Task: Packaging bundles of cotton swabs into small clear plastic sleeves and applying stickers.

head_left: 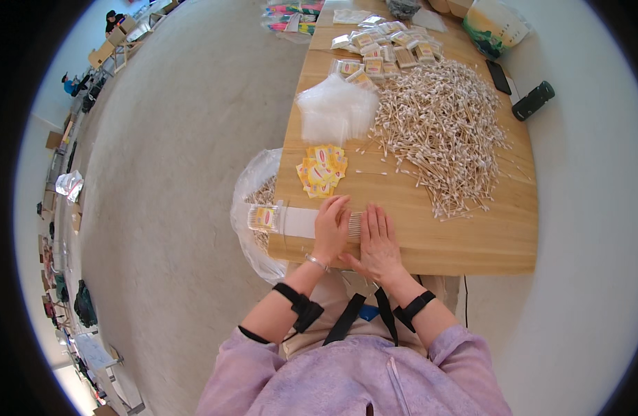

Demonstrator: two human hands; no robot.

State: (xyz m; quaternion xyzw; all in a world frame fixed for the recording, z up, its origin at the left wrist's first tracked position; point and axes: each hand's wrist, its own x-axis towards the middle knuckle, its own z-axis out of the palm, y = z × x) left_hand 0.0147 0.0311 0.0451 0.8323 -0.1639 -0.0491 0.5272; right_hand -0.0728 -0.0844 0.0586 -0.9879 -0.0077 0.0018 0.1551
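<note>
A row of cotton swabs [355,224] lies side by side between my hands near the front edge of the table. My left hand [330,229] curls its fingers against the left side of that row; its thumb is hidden. On the other side, my right hand [380,246] lies nearly flat, fingers stretched forward along the swabs. A white strip [299,223] runs out from under my left hand. At its left end sits a clear packet [263,218] of swabs with a yellow label, at the table's left edge.
A big heap of loose swabs [443,132] covers the right side. Yellow cards [322,170], clear plastic bags [338,107] and filled packets [388,52] lie farther back. A phone [499,76] and a black bottle [534,101] are by the wall. A plastic sack [242,197] stands beyond the left edge.
</note>
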